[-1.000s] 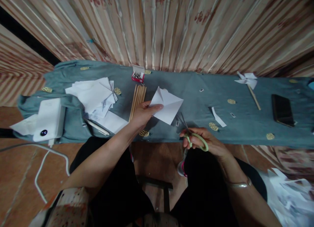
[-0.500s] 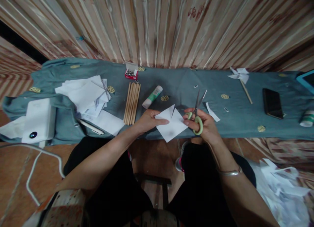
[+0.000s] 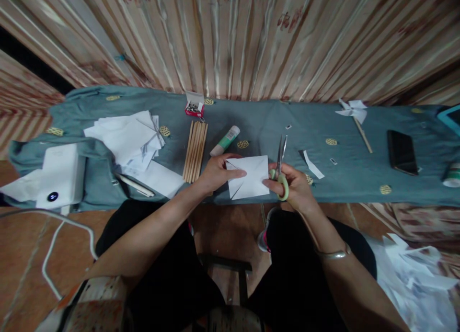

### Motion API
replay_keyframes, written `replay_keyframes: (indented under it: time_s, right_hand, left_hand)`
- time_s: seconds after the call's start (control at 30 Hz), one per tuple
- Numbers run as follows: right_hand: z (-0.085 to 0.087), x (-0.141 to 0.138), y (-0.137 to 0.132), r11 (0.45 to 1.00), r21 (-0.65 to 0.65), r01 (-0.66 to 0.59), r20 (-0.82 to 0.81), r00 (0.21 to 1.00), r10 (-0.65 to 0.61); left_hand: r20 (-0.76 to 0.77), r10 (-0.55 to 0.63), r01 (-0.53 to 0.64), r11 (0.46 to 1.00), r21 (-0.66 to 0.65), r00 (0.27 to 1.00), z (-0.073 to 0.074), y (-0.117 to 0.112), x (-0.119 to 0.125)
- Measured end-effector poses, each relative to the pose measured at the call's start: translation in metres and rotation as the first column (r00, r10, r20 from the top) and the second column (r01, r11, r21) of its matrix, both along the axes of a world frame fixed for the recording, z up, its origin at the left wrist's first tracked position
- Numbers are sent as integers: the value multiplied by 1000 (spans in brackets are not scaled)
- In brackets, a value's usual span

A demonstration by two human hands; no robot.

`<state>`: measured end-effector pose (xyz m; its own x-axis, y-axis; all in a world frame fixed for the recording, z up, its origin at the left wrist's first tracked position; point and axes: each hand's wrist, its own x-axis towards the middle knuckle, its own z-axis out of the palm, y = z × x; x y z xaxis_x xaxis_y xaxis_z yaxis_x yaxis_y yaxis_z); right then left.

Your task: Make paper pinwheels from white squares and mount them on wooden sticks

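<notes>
Paper [image 3: 253,178]: likely light, easily torn; best held by edges.
Left hand [image 3: 220,173] pinches it; right hand [image 3: 293,184] grips scissors [image 3: 279,162].

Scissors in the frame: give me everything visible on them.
The scissors have slim, grey metal-looking blades and pale green handle loops that look like plastic. The right hand holds them by the handles, its fingers hiding part of the loops and perhaps the pivot. The blades point away from the person, toward the curtain, tips slightly apart. They sit just right of the white paper; whether the handles touch it is unclear.
</notes>
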<state>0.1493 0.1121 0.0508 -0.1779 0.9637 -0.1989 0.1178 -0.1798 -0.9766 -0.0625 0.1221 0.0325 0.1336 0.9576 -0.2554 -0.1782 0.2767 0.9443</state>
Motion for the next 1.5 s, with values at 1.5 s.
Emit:
replay_keyframes:
  time_s: [1.5]
  right_hand:
    - [-1,-10,-22,862,-307,-404,-121,915,386]
  left_hand:
    - [128,362,-358,932,-59,923,4,12,-11]
